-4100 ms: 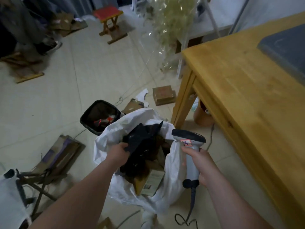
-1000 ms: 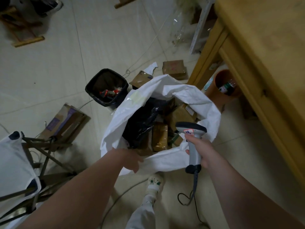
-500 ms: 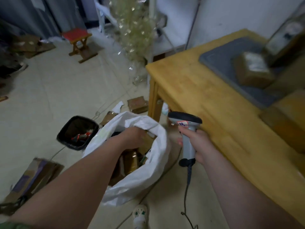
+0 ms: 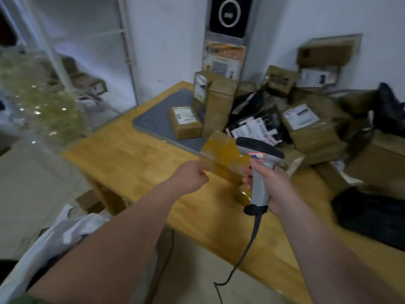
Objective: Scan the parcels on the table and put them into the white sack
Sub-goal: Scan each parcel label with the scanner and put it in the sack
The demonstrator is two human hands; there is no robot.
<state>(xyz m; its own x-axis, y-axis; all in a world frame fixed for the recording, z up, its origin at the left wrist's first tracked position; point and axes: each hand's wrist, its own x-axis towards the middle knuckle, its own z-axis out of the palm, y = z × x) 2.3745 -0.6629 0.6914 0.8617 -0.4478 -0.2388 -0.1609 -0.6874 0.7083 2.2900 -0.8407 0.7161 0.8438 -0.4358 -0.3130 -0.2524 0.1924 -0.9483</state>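
A flat brown taped parcel (image 4: 221, 159) sits blurred over the wooden table (image 4: 131, 159), just in front of the grey mat (image 4: 153, 119). My left hand (image 4: 191, 177) has its fingers curled at the parcel's left edge and pinches it. My right hand (image 4: 270, 181) grips the handle of the grey barcode scanner (image 4: 259, 150), whose head is right beside the parcel. The white sack (image 4: 54, 238) stands on the floor at lower left, partly hidden behind my left forearm. Several brown boxes (image 4: 306, 126) and black mailers (image 4: 252, 106) are heaped at the table's back right.
A small labelled box (image 4: 185, 121) and a tall box (image 4: 217, 106) stand on the mat. A black bag (image 4: 372, 213) lies at the table's right edge. A clear-wrapped bundle (image 4: 41, 99) and a white shelf frame (image 4: 127, 51) stand to the left. The scanner cable (image 4: 245, 255) hangs off the table's front.
My left hand came out of the sack and moved up to the brown parcel on the table. My view swung from the floor up to the table; the scanner stayed in my right hand.
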